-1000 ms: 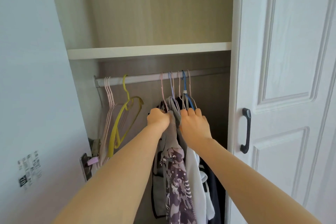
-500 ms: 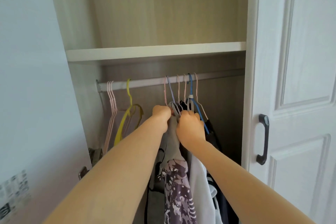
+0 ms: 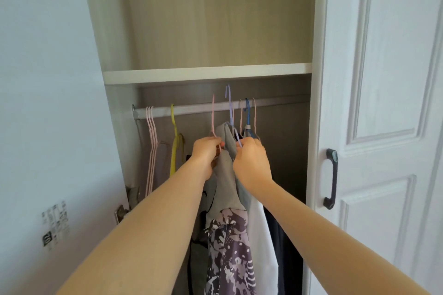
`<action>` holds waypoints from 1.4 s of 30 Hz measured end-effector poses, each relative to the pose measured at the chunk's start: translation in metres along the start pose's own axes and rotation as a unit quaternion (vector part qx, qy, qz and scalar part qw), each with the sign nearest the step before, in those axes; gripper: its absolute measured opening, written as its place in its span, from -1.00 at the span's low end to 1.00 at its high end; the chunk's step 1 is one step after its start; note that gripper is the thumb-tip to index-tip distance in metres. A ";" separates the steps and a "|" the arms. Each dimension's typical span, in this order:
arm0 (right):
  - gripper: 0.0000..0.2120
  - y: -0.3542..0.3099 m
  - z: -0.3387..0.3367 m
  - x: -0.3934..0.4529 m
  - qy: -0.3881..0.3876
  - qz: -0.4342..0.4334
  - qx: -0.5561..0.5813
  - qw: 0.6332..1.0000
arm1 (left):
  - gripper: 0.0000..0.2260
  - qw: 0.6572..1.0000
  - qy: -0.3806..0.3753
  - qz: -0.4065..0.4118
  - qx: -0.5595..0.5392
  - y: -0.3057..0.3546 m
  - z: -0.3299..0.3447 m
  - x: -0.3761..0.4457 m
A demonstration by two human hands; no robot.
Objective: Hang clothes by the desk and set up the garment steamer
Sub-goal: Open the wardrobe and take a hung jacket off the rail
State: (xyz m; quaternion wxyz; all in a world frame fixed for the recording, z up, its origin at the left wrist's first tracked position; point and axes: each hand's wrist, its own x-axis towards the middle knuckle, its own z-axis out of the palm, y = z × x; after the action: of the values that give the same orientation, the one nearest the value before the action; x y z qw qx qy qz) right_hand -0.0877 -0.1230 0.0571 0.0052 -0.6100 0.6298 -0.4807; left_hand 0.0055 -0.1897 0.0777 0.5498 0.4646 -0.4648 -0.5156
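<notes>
Inside an open wardrobe, the left hand and right hand each grip a grey garment on a lilac hanger, its hook raised above the rail. Fingertips are hidden in fabric; neighbouring clothes run off the bottom edge

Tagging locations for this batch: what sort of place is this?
Most likely a bedroom wardrobe: a clothes rail under a shelf, hung garments and spare hangers, and a panelled door standing open.
</notes>
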 end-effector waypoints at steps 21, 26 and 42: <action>-0.85 -0.020 -0.114 -0.166 -0.056 0.021 0.023 0.998 | -0.87 0.994 -0.055 -0.063 -0.077 -0.016 -0.017 -0.215; -0.84 -0.042 -0.164 -0.221 -0.042 0.008 0.027 0.999 | -0.76 0.988 -0.117 -0.048 -0.093 -0.003 -0.031 -0.291; -0.74 -0.121 -0.266 -0.381 -0.074 0.068 -0.038 0.994 | -0.70 0.968 -0.249 -0.032 -0.020 -0.008 -0.097 -0.468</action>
State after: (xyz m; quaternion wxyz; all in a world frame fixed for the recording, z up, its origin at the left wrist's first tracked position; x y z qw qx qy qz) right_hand -0.0556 0.3560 0.0528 0.0614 -0.5995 0.6858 -0.4080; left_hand 0.0835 0.2803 0.0418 0.4093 0.3255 -0.5613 -0.6414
